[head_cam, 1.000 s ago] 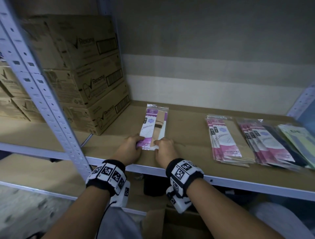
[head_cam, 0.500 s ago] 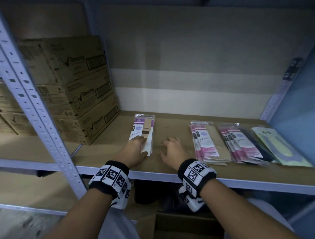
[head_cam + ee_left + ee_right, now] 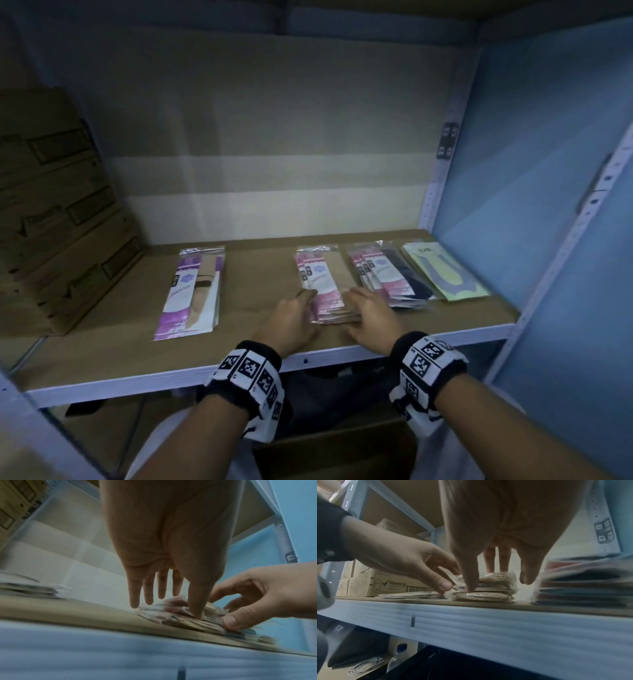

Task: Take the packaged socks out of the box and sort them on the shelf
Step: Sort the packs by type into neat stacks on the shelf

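Note:
Several piles of packaged socks lie on the shelf (image 3: 239,364): a purple pile (image 3: 191,294) at the left, a pink-and-tan pile (image 3: 325,281) in the middle, a pink-and-dark pile (image 3: 387,274) and a yellow-green pile (image 3: 442,270) to the right. My left hand (image 3: 291,322) and right hand (image 3: 370,315) flank the near end of the pink-and-tan pile (image 3: 488,588). In the left wrist view my left hand (image 3: 168,605) has straight fingers and its thumb touches the pile's end (image 3: 188,618). My right hand (image 3: 498,580) presses its thumb on the pile's front.
Stacked cardboard cartons (image 3: 61,219) fill the shelf's left end. A blue wall (image 3: 548,205) and a perforated upright (image 3: 565,246) close the right side. A cardboard box (image 3: 342,452) stands below the shelf, between my arms. Bare shelf lies between the purple and pink-and-tan piles.
Both hands left the purple pack and moved right to the pink-and-tan pile. The purple pile stays where it was laid. The head view swung right.

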A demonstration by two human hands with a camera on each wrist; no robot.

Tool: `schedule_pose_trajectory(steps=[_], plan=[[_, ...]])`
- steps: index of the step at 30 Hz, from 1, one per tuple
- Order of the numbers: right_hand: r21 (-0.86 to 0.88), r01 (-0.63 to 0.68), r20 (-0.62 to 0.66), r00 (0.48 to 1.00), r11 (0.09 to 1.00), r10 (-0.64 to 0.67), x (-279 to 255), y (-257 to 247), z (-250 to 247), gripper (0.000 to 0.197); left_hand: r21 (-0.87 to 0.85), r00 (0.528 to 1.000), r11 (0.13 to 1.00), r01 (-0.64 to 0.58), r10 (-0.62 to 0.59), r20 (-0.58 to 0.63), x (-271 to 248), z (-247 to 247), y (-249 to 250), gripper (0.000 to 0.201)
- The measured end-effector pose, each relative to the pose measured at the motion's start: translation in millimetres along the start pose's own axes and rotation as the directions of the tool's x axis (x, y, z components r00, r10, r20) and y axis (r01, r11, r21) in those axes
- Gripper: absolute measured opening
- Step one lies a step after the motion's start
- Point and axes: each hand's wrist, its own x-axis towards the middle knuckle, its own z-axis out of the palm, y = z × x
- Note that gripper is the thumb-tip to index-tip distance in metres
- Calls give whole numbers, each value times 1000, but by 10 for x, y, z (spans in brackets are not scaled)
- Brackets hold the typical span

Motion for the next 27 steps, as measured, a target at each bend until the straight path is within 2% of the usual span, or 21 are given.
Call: schedule_pose_trajectory(steps=[4,8,15,27], plan=[[42,6,-8,1000,999,-6,13,116,136,66,-11,999,1000,-14,15,30,69,131,45,66],[143,21,-70,997,989,-11,61,169,200,58,-69,1000,997,25,-25,4,111,162,20,59],[201,59,-147,989,978,-30,155,252,249,46,-168,998,985,33,-40,-38,172,236,-26,49],[207,42,-174,985,977,-5,231,214,288,45,-222,991,972,82,-103,-87,182,278,-75,46]])
